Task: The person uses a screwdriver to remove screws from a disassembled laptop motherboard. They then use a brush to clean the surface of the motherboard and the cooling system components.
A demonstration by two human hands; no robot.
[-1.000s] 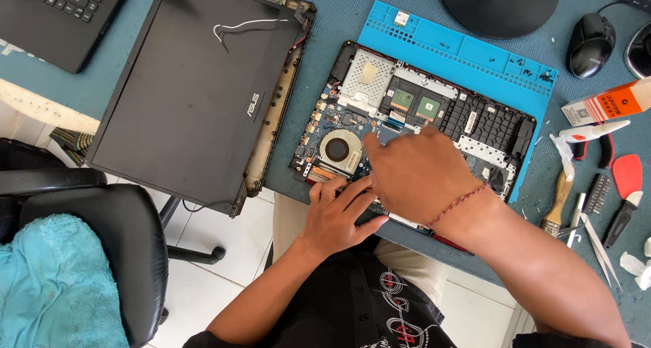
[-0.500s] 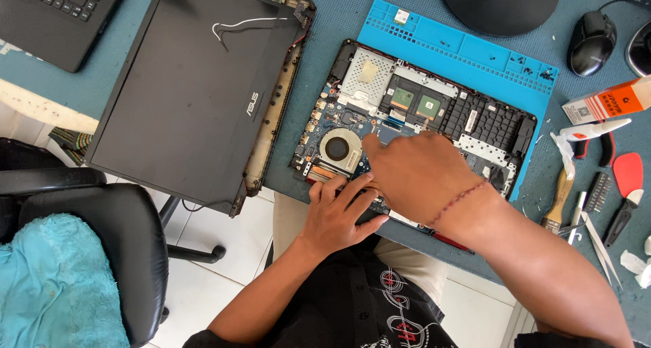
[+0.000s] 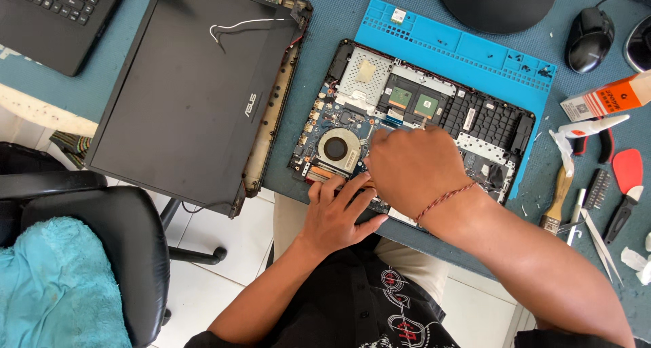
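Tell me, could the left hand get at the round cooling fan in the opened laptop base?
Probably yes: the left hand rests on the base's near edge, just below the round cooling fan, which lies uncovered; the right hand works beside it.

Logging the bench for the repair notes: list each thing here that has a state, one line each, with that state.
laptop base: cover off, board and fan exposed, lying on blue mat.
display lid: detached, lying flat, loose white wire on it.
second laptop: open, keyboard showing.
left hand: flat on the base's near edge.
right hand: fingers down on the board; any tool hidden.
brush: lying unused.
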